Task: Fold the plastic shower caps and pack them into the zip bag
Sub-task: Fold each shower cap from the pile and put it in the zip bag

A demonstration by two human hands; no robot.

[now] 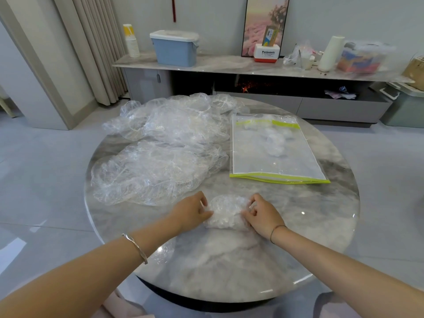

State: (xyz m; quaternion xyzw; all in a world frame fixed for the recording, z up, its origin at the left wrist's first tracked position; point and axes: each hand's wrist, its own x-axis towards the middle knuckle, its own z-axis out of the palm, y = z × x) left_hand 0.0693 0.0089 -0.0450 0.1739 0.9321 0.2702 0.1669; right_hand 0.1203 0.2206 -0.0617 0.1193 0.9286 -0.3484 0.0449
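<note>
Round marble counter [229,267] in a living rm. L hand [191,213] & R hand [263,216] pinch opposite sides of a part-folded shower cap [226,213] near the front edge. Best approach: press air out, keep folds tight. Zip bag [298,161] lies beyond, to the right; unfolded caps [160,157] to the left.

Centre: round table [229,260] grey-white marble pattern, cloudy veins, dark underside edge. Left of centre: loose shower caps [160,157] clear, colourless, white glints in the crinkles. Low centre: folded shower cap [226,212] clear, whitish where layered. Right of centre: zip bag [291,164] transparent w/ lime-green strips top & bottom, white side edges. Upper left-centre: storage box [175,52] pale blue, white lid; paper cups [131,41] white w/ yellow on top. Upper centre: Panasonic box [266,53] white over red, dark lettering; picture [259,24] pink & orange tones, black frame. Upper left: curtain [96,42] beige. Sides: floor [46,157] light grey tiles. Lower left: bangle [135,248] silver
</note>
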